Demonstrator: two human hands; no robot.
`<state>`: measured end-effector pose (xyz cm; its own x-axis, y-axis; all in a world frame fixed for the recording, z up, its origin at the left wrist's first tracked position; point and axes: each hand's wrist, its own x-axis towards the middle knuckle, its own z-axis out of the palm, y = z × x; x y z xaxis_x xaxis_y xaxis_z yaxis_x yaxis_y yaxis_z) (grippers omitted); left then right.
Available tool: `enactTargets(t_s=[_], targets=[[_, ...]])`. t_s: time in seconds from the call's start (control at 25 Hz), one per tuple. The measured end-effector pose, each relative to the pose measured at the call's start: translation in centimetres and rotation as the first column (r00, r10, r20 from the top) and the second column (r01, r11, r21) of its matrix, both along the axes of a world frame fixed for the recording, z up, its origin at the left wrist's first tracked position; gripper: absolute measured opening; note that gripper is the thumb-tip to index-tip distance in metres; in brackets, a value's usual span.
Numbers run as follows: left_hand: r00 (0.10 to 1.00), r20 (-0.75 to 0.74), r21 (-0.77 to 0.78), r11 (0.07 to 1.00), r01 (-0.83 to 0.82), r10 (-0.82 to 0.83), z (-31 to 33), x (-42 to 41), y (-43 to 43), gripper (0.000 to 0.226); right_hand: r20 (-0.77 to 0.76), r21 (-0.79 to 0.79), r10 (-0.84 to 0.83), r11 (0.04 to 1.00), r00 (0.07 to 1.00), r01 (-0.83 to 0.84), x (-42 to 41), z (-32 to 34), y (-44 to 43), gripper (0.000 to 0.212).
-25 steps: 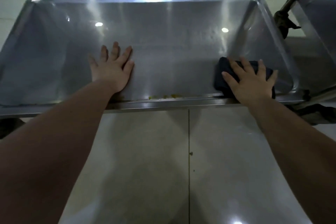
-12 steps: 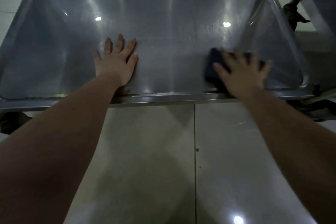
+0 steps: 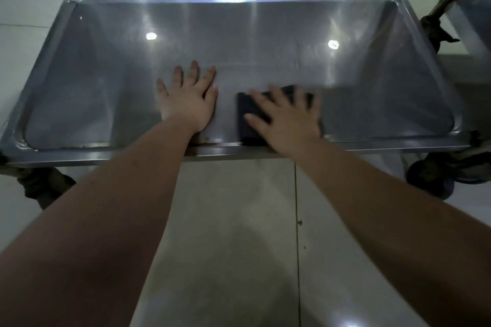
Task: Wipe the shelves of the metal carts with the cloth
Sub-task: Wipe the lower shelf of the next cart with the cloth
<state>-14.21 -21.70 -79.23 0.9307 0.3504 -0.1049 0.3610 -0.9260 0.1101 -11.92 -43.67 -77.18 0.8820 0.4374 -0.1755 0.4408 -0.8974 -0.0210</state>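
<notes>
1. Shelf (image 3: 106,154), near rim: directly under both wrists.
2. Right hand (image 3: 288,121): fingers spread flat, pressing the dark cloth (image 3: 247,125). It has swept in from the right end to just beside the left hand (image 3: 187,99) — near strip there likely wiped.
3. Left hand: flat, bracing, holding nothing.
4. Beyond the fingertips: open steel up to the raised far rim — free room for strokes.

I find no text, label, brand or number that I can read. The steel shelf (image 3: 106,74) shows only glare from the lights, and the dark cloth (image 3: 248,126) under my right hand (image 3: 289,121) is blurred.
</notes>
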Motion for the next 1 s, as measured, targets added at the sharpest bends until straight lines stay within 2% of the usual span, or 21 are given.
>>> enactTargets(t_s=[0.08,0.16,0.2,0.24,0.28,0.36,0.44,0.48,0.52,0.64,0.72,0.8,0.84,0.88,0.96,1.0], targets=[[1.0,0.012,-0.002,1.0,0.0,0.0,-0.1,-0.2,-0.2,0.053,0.028,-0.026,-0.256,0.966,0.966,0.257,2.7,0.4,-6.1,0.062],[1.0,0.024,0.002,1.0,0.0,0.0,-0.3,-0.3,-0.5,0.053,-0.022,-0.02,-0.535,0.845,0.845,0.535,4.4,1.1,-9.9,0.064],[1.0,0.024,0.004,1.0,-0.002,0.002,-0.4,-0.2,-0.7,0.053,-0.027,-0.024,-0.603,0.798,0.797,0.603,4.6,1.2,-9.7,0.064],[1.0,0.019,0.008,1.0,-0.006,0.006,-0.4,-0.1,-0.8,0.053,-0.016,-0.03,-0.598,0.802,0.802,0.597,4.3,1.1,-7.8,0.065],[1.0,0.012,0.012,1.0,-0.011,0.011,-0.3,0.0,-0.9,0.053,-0.022,-0.017,-0.528,0.849,0.849,0.528,3.5,0.7,-5.1,0.065],[1.0,0.008,0.018,1.0,-0.008,0.008,-0.3,0.0,-0.9,0.053,0.003,0.03,-0.21,0.977,0.978,0.209,0.8,-0.4,0.6,0.065],[1.0,0.021,0.015,1.0,-0.003,0.003,-0.4,-0.4,-0.5,0.052,0.047,-0.014,0.128,0.992,0.991,-0.127,-0.4,-1.0,3.9,0.066],[1.0,0.031,0.002,1.0,-0.004,0.003,-0.4,-0.4,-0.4,0.052,0.042,-0.03,0.202,0.979,0.978,-0.201,1.1,-0.6,4.2,0.065],[0.999,0.039,-0.015,1.0,-0.001,0.002,-0.4,-0.5,-0.4,0.052,0.035,-0.016,0.183,0.983,0.982,-0.183,3.4,-0.2,3.5,0.063],[0.999,0.042,-0.022,1.0,-0.011,0.012,-0.2,-0.6,-0.7,0.052,0.003,0.032,-0.164,0.986,0.986,0.164,9.3,0.2,-0.3,0.061],[0.999,0.043,-0.016,1.0,-0.023,0.023,-0.2,-0.9,-1.2,0.053,0.012,0.027,-0.423,0.906,0.906,0.423,10.4,-0.1,-1.8,0.062],[0.999,0.053,-0.015,1.0,-0.01,0.011,-0.3,-0.9,-1.5,0.053,0.017,0.021,-0.598,0.802,0.802,0.597,10.3,-0.1,0.3,0.064],[0.998,0.054,-0.023,1.0,-0.008,0.009,-0.3,-0.8,-1.5,0.053,-0.005,0.037,-0.597,0.801,0.802,0.597,10.0,0.2,2.4,0.065],[0.999,0.051,-0.026,1.0,-0.008,0.009,-0.3,-0.8,-1.5,0.053,-0.034,0.06,-0.518,0.852,0.855,0.519,9.6,0.4,4.7,0.066],[0.998,0.052,-0.012,1.0,-0.015,0.016,-0.4,-0.9,-1.3,0.055,-0.036,0.089,-0.182,0.979,0.983,0.184,8.6,-0.1,8.7,0.065],[0.998,0.057,-0.008,1.0,-0.019,0.02,-0.5,-0.9,-1.2,0.057,-0.039,0.082,-0.034,0.996,0.999,0.037,8.0,-0.4,9.6,0.064]])
